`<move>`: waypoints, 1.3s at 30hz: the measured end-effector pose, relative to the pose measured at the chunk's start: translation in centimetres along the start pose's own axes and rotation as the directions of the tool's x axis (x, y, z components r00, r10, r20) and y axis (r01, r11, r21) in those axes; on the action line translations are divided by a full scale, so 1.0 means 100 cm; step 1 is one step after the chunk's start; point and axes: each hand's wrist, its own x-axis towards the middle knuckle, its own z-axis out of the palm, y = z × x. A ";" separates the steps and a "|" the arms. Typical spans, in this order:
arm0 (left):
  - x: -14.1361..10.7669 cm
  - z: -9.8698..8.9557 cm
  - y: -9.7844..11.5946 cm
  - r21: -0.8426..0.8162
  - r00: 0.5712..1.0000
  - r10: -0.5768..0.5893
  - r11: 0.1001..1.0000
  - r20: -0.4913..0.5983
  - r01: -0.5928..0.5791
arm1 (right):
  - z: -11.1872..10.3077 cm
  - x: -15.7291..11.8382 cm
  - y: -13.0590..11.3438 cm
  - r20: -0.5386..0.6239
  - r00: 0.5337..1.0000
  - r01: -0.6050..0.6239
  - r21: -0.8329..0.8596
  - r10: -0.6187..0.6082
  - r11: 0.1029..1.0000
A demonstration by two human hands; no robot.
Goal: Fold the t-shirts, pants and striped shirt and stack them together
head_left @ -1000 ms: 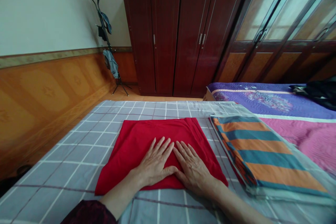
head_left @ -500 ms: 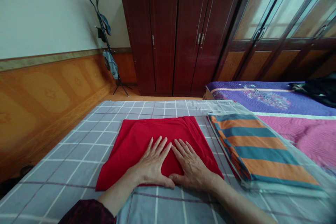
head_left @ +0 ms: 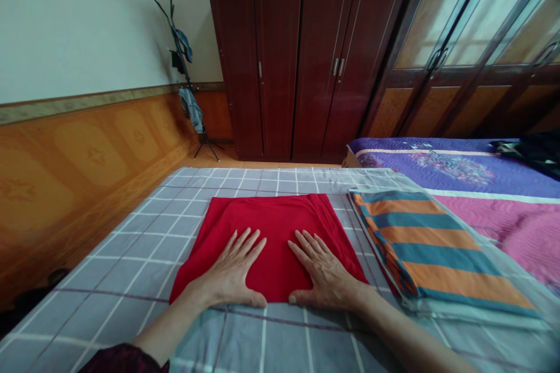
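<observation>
Red cloth (head_left: 275,227) under fingers (head_left: 247,245): open, splayed flat, nothing gripped.
Left hand (head_left: 227,274): palm down on cloth, thumb at near edge.
Right hand (head_left: 326,280): same, mirrored.
Technique: even flat pressure keeps layers smooth.
Place: cloth on grey sheet (head_left: 126,262), striped bundle (head_left: 429,250) just right of it.
Hidden: folds under palms.

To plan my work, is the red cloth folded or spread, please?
Folded: the red cloth shows a squared, layered shape under the left hand and right hand.
</observation>
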 end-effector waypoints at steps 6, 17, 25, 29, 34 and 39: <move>-0.045 0.024 -0.035 0.110 0.965 -0.095 0.986 -0.243 0.125 | 0.009 -0.016 0.010 -0.087 0.996 -0.035 -0.067 0.029 0.997; -0.103 0.045 -0.073 0.155 0.881 -0.287 0.918 -0.376 0.366 | 0.030 -0.060 0.039 -0.308 0.944 -0.175 -0.165 0.118 0.971; -0.057 0.001 -0.038 0.161 0.924 -0.155 0.962 -0.349 0.222 | 0.032 -0.056 0.042 -0.397 0.894 -0.268 -0.098 0.209 0.958; -0.029 -0.009 -0.024 0.136 0.965 -0.070 0.985 -0.253 0.107 | 0.028 -0.059 0.055 -0.469 0.832 -0.373 -0.080 0.295 0.924; -0.021 0.002 -0.033 -0.044 0.956 -0.114 0.993 -0.272 0.106 | 0.009 -0.063 0.066 -0.453 0.828 -0.441 -0.159 0.331 0.884; -0.026 0.004 -0.051 -0.355 0.823 -0.225 0.934 -0.521 0.031 | -0.013 -0.049 0.058 -0.338 0.803 -0.555 -0.120 0.492 0.823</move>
